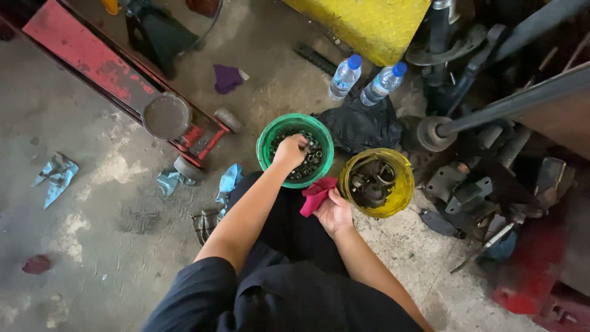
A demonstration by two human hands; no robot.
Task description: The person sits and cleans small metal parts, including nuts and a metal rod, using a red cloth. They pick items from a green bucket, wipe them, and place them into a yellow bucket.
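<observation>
1. The green bucket (pixel 265 142) sits on the floor right in front of the person's knees. It is full of small dark metal bits (pixel 312 161).
2. The left hand (pixel 291 150) is down inside the green bucket, fingers curled in among the bits. I cannot tell if it has pinched one yet.
3. The right hand (pixel 334 211) is just below the green bucket, gripping a red rag (pixel 316 194).
4. To do this well, I think it is best to pick out one bit at a time and keep the rag close to the bucket.
5. A yellow bucket (pixel 401 190) stands just right of the green bucket, with bigger dark parts inside.
6. Two clear bottles (pixel 344 77) with blue caps and pale labels lie above the green bucket, beside a black bag (pixel 362 126).
7. A red jack (pixel 110 71) lies left of it.
</observation>
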